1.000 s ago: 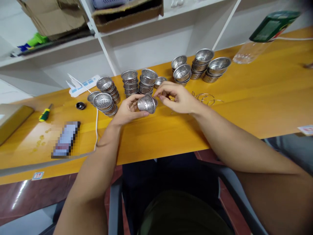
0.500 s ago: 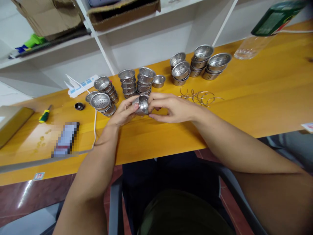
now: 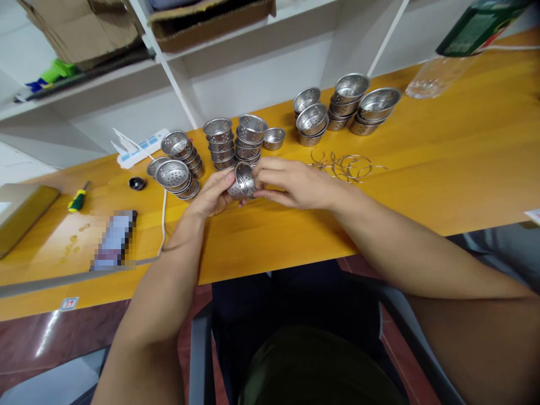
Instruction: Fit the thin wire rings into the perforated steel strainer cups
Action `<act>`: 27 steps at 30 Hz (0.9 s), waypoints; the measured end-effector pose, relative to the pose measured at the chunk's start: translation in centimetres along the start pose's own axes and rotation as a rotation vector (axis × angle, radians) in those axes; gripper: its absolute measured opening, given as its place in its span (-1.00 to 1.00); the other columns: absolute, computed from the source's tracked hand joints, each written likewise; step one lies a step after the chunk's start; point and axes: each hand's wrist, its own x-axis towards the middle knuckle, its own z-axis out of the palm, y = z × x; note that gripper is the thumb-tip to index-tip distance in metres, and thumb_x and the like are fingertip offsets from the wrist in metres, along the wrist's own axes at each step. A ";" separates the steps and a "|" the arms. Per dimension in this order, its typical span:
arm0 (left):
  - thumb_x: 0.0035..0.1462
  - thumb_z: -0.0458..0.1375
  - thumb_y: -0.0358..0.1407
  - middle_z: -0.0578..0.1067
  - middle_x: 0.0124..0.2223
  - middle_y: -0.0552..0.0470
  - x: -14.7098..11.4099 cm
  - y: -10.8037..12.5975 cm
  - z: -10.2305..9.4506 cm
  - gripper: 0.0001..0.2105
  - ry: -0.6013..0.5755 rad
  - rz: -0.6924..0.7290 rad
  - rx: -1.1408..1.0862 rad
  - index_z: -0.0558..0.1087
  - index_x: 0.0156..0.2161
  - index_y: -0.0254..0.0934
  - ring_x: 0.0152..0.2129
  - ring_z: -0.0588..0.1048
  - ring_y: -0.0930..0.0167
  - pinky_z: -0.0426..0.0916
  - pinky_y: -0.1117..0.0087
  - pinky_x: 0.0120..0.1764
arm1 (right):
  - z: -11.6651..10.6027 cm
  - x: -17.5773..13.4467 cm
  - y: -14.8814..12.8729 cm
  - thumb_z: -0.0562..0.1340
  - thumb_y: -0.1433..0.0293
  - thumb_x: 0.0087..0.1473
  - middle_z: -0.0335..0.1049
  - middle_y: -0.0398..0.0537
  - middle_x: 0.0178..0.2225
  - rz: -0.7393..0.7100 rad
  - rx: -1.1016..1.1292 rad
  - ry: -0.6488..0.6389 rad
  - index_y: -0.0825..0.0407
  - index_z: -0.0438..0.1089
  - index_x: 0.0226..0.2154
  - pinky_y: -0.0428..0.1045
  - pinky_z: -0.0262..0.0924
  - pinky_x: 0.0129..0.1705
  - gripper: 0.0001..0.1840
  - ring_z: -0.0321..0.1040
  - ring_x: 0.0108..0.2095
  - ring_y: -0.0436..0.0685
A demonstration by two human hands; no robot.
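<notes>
Held between both hands just above the counter [image 3: 442, 169]: one small perforated metal cup [image 3: 243, 180], tipped on its side with the open mouth turned toward the right hand [image 3: 291, 183]. Left hand [image 3: 211, 194] curled around the cup's closed end, thumb on top; right hand closed at the rim, fingertips pinched there. Whatever sits between those right fingertips and the rim too small and too covered to make out.

Just beyond the hands: two upright stacks of the same cups [image 3: 234, 140], each several deep, exact number hard to count because of nesting; one single cup [image 3: 273, 138] beside them. Beyond and left of the left hand: a slumped cluster of cups [image 3: 177, 166], leaning on each other, count unclear. Beyond and right of the right hand: about four short stacks [image 3: 346, 107]. Just past the right hand, a tangle of thin wire rings [image 3: 346, 166], overlapping, not countable.

Far left of the left hand: one screwdriver [image 3: 78, 198] with green-and-yellow handle, one small dark round piece [image 3: 137, 183], one white cable [image 3: 163, 216], one blurred-out flat object [image 3: 113, 241], one power strip [image 3: 141, 147]. Far right, a clear bottle [image 3: 439, 79] cut off by the frame edge. Shelf [image 3: 105, 84] above, cartons cropped at top.
</notes>
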 end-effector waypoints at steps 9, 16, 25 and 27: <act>-0.07 0.65 0.60 0.79 0.06 -0.11 0.9 -1.0 -1.5 -0.09 0.164 0.200 0.133 0.68 0.09 -0.08 0.02 0.81 0.08 0.74 -0.04 0.15 | -3.7 -1.0 2.3 0.43 -0.47 0.51 0.58 -0.06 -0.31 0.388 0.353 0.402 -0.18 0.55 -0.16 0.17 0.41 -0.27 -0.27 0.41 -0.38 0.21; 0.03 0.76 0.33 0.69 0.35 -0.17 2.6 -3.6 -0.8 -0.04 0.335 0.341 0.439 0.43 0.31 -0.04 0.34 0.72 0.08 0.59 -0.03 0.47 | -5.3 -2.9 8.7 0.50 0.14 0.51 0.77 0.14 -0.21 0.741 -0.278 -0.108 -0.06 0.77 -0.15 0.29 0.48 -0.04 -0.75 0.59 -0.25 0.38; 0.21 0.70 0.09 0.69 0.25 -0.22 2.5 -3.9 -0.3 -0.41 0.355 0.241 0.785 0.66 0.15 -0.19 0.28 0.68 0.01 0.58 -0.10 0.48 | -0.7 0.4 10.2 0.22 0.40 0.68 0.49 0.48 0.64 0.712 -0.446 0.110 0.18 0.49 0.65 0.46 0.41 0.69 -0.35 0.53 0.59 0.68; 0.21 0.68 0.05 0.70 0.25 -0.24 2.6 -4.1 -0.5 -0.38 0.359 0.207 0.751 0.65 0.20 -0.22 0.22 0.71 0.04 0.61 -0.08 0.41 | -0.3 0.7 11.2 0.24 0.40 0.65 0.48 0.45 0.64 0.729 -0.437 0.101 0.15 0.53 0.61 0.45 0.41 0.68 -0.38 0.54 0.57 0.66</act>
